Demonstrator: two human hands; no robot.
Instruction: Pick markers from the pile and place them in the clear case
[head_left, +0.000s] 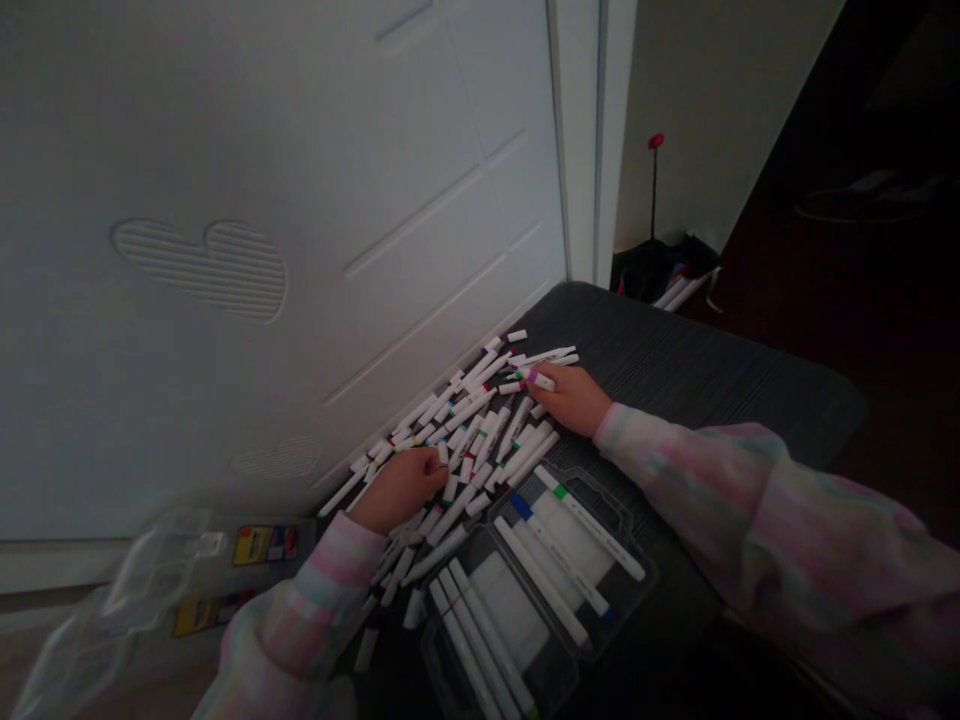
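Note:
My left hand (405,488) is closed at the left side of a heap of white markers (480,425). A short white marker cap (442,454) shows at its fingertips. My right hand (571,398) pinches a white marker with a purple band (541,380) at the heap's far right side. Bands and ends in several colours show among the loose markers. Nearest to me, a clear plastic case (431,650) lies opened, with several white markers in its two halves, including one with a blue cap (520,506) and one with a green band (560,491).
The dark grey table (675,360) stands against a white panelled door (420,180) with a heart relief. At lower left are transparent plastic cases (150,570) with yellow labels. A black container (637,275) sits past the table's far edge.

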